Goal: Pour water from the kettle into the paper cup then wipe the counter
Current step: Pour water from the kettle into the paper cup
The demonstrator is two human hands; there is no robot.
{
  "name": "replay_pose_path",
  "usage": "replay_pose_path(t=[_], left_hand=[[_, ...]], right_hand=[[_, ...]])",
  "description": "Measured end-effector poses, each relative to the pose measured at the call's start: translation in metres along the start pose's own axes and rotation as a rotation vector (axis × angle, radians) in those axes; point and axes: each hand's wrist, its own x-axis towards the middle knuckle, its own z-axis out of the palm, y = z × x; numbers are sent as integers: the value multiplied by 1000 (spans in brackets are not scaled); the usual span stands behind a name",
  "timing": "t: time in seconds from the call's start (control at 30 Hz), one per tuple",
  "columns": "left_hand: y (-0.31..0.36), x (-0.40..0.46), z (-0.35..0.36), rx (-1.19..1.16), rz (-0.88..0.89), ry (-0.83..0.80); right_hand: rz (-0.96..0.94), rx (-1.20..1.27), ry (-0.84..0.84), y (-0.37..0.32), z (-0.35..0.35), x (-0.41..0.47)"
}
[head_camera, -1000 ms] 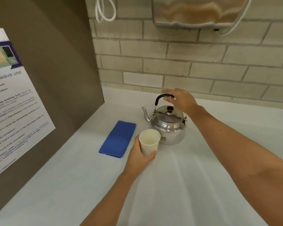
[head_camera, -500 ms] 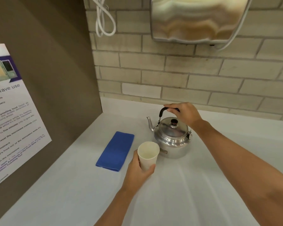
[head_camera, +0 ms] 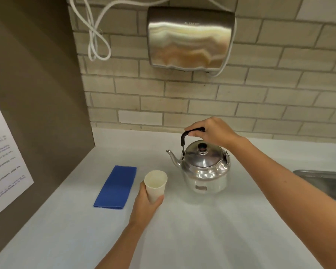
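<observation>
A shiny metal kettle (head_camera: pixel 204 169) with a black lid knob stands on the white counter (head_camera: pixel 211 230), its spout pointing left. My right hand (head_camera: pixel 211 133) is closed around its black handle from above. A white paper cup (head_camera: pixel 155 184) stands upright just left of the kettle, below the spout, and looks empty inside. My left hand (head_camera: pixel 145 206) grips the cup's lower part from the near side. A folded blue cloth (head_camera: pixel 116 188) lies flat on the counter to the left of the cup.
A brown side panel (head_camera: pixel 37 113) with a printed notice (head_camera: pixel 2 162) bounds the counter on the left. A brick wall carries a steel hand dryer (head_camera: pixel 188 37) and a looped white cable (head_camera: pixel 95 41). A metal sink edge (head_camera: pixel 326 181) shows at far right.
My right hand has closed on the kettle handle, which it was only touching a second ago. The view has tilted upward; the cup stays in my left hand.
</observation>
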Motion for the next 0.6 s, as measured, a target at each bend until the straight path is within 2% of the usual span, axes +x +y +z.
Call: replay_pose_path(t=[0.6], left_hand=[[1, -3, 3, 43, -28, 37]], right_hand=[[-317, -225, -294, -62, -21, 8]])
